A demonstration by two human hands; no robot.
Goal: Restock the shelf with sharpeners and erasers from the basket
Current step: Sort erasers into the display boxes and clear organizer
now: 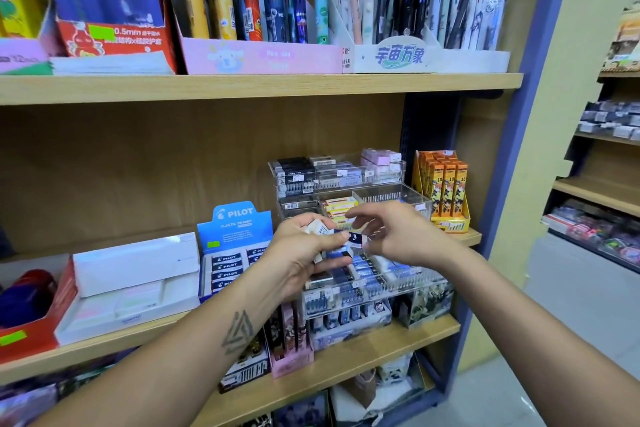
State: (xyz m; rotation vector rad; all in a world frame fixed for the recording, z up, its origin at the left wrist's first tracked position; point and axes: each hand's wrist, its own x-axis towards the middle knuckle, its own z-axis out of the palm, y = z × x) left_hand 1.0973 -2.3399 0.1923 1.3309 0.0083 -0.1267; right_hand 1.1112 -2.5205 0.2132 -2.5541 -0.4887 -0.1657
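Forearms up front, our left hand point(300, 253) clutches small erasers point(341, 246) before the clear rack point(381, 198), right hand point(388, 236) pinching one; light, firm, best held by short sides.

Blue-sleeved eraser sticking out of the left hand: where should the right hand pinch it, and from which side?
Pinch the blue-sleeved eraser at its free right end, coming from the right. That end juts past the left hand, whose fingers cover the rest along with other small erasers. The right hand is already beside it, thumb and fingers curled toward it; whether it is touching is unclear.
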